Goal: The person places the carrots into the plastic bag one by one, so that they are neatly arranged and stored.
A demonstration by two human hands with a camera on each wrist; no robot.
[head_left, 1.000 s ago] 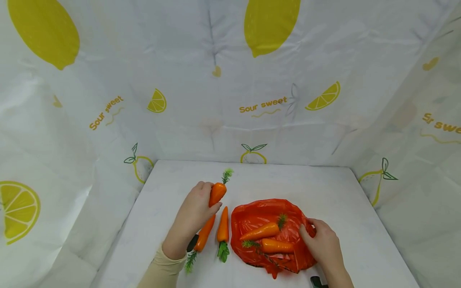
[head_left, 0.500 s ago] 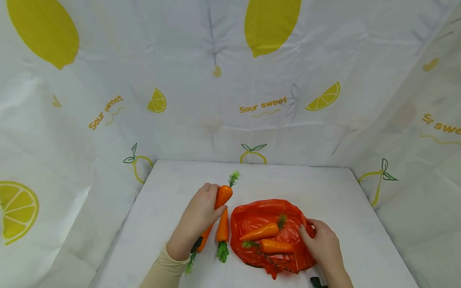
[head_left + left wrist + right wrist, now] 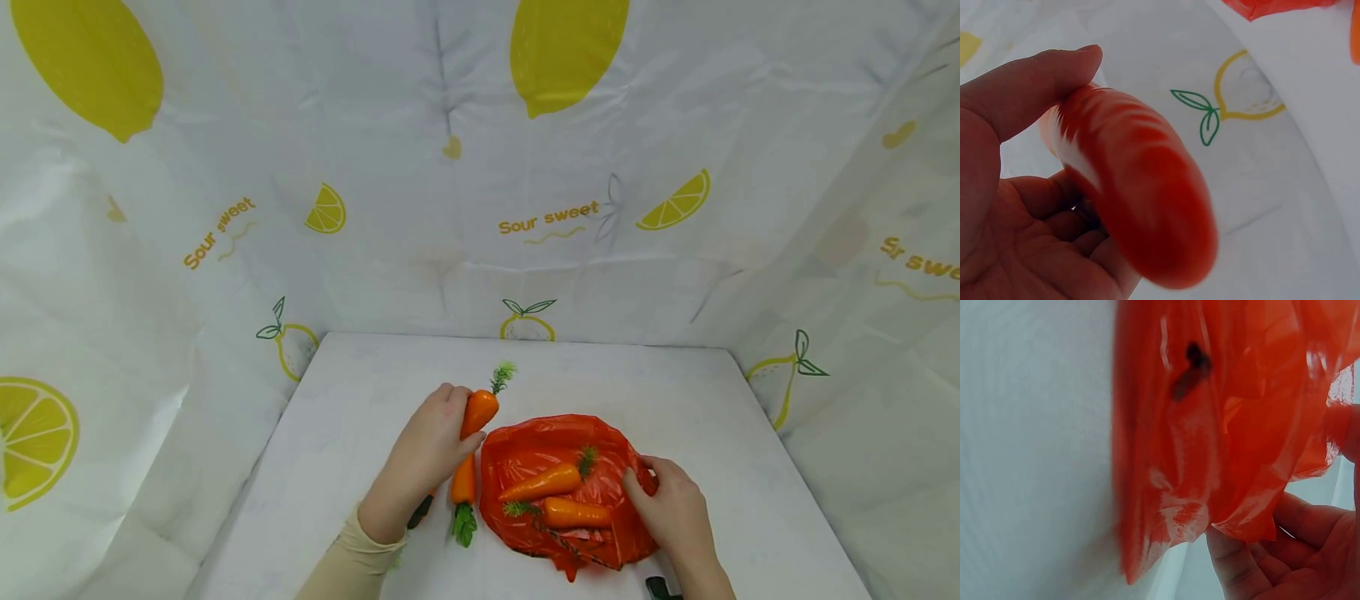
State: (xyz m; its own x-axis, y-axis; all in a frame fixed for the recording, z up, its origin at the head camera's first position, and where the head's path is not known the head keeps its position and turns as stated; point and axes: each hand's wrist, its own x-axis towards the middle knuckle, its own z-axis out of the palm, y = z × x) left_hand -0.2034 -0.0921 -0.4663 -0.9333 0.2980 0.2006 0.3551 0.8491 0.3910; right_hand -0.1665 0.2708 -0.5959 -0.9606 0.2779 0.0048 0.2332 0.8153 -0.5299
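My left hand (image 3: pixel 431 446) grips an orange carrot (image 3: pixel 480 410) with a green leafy top, raised just left of a red plastic bag (image 3: pixel 517 442). In the left wrist view the smooth carrot (image 3: pixel 1147 187) lies between thumb and curled fingers, its tapered end toward the camera. My right hand (image 3: pixel 678 508) pinches the right edge of the bag; in the right wrist view its fingers (image 3: pixel 1310 519) are at the crinkled plastic. Inside the open bag lie two carrots, an upper one (image 3: pixel 546 482) and a lower one (image 3: pixel 577 512).
Another carrot (image 3: pixel 464 483) lies on the white table (image 3: pixel 630 383) left of the bag, leaves toward me, its tip hidden by my left hand. One more carrot beneath my left wrist is almost wholly covered. A lemon-printed white sheet (image 3: pixel 405 250) walls in the back and sides.
My left hand has moved right with its carrot, closer to the bag, and now covers the carrot lying beneath the wrist. My right hand and the bag have stayed put.
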